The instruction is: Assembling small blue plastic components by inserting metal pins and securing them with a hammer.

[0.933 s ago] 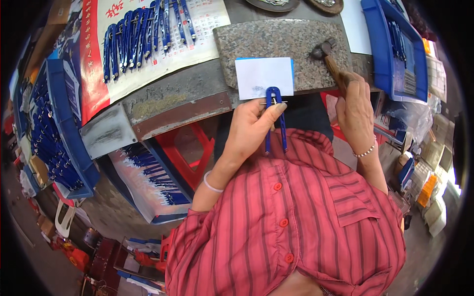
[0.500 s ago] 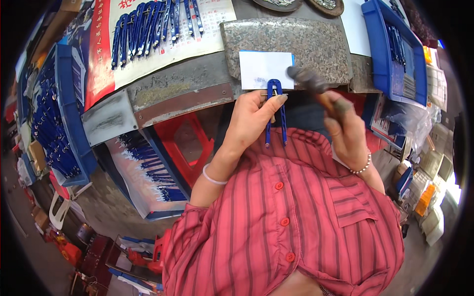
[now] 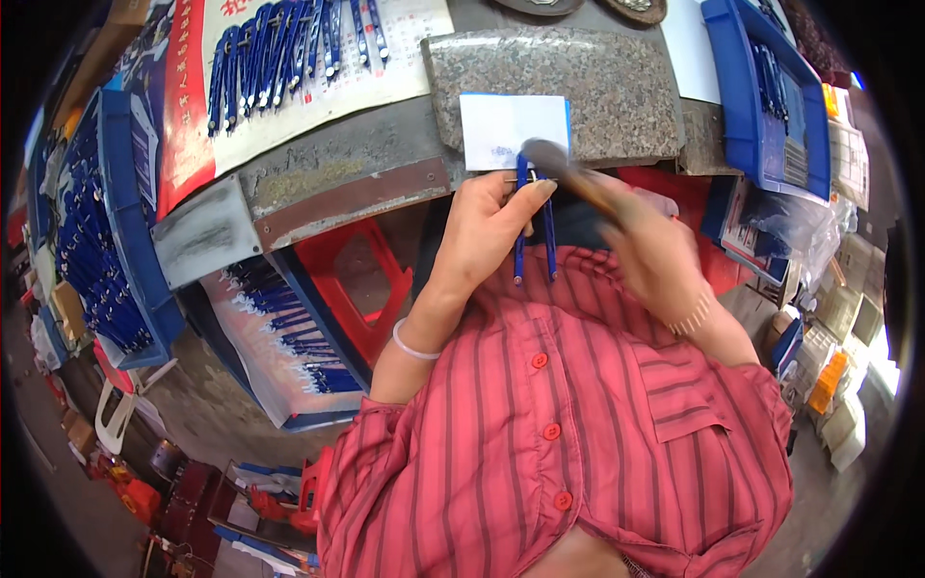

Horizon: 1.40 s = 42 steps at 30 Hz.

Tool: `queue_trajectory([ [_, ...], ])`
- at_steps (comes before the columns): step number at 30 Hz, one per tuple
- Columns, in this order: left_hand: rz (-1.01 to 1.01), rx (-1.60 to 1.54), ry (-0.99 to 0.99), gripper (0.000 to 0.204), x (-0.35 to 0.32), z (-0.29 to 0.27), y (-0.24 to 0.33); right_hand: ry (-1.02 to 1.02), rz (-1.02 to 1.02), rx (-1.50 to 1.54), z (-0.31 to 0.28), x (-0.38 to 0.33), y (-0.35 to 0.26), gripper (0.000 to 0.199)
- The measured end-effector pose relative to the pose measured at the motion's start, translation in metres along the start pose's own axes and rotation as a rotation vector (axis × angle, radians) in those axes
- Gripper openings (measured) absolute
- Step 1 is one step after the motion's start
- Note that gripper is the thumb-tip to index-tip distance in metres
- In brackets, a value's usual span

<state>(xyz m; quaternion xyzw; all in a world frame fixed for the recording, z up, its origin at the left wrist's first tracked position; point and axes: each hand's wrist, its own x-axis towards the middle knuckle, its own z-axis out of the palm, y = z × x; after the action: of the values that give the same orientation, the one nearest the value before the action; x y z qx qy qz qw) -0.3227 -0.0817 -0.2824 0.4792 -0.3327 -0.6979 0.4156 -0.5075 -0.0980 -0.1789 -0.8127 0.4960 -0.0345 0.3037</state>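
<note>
Far L: cream paper sheet w/ red border has a column of pale chars on the red, a big red char at the far edge, small printed rows w/ red marks. Ctr: white rectangular pad w/ blue edge, bluish print, illegible.

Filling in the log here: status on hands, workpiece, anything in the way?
Left hand pinching blue tool. Right hand, blurred, gripping hammer. Hammer head hiding part of tool; contact unclear.

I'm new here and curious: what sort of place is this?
Probably a small workshop: a hammer in the right hand, a speckled stone slab on the bench, and a blue tray of similar blue pieces.
</note>
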Motion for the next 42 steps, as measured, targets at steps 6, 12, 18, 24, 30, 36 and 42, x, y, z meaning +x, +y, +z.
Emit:
queue_trajectory([
  [6, -0.082, 0.076, 0.014, 0.028, 0.003, 0.001, 0.017, 0.233, -0.153, 0.089, -0.004, -0.006, 0.009, 0.046],
  [12, -0.089, 0.053, 0.019, 0.026, 0.002, 0.001, 0.011, 0.126, -0.087, 0.161, 0.023, 0.012, 0.035, 0.040],
  [18, -0.129, 0.067, 0.005, 0.024, 0.001, 0.001, 0.016, 0.080, -0.036, 0.140, 0.008, 0.007, 0.026, 0.043],
  [24, -0.111, 0.055, 0.005, 0.027, -0.002, 0.002, 0.012, 0.488, -0.024, -0.076, 0.015, 0.005, 0.054, 0.042],
  [30, -0.061, 0.079, 0.026, 0.025, -0.007, 0.008, 0.009, 0.607, -0.078, -0.359, -0.005, 0.015, 0.054, 0.036],
  [36, 0.111, 0.193, -0.014, 0.022, -0.024, 0.025, 0.022, 0.018, 0.008, 0.655, 0.002, 0.038, 0.014, 0.026],
  [42, 0.117, 0.154, 0.027, 0.020, -0.033, 0.018, 0.041, 0.117, 0.065, 1.120, 0.003, 0.035, 0.012, 0.025],
])
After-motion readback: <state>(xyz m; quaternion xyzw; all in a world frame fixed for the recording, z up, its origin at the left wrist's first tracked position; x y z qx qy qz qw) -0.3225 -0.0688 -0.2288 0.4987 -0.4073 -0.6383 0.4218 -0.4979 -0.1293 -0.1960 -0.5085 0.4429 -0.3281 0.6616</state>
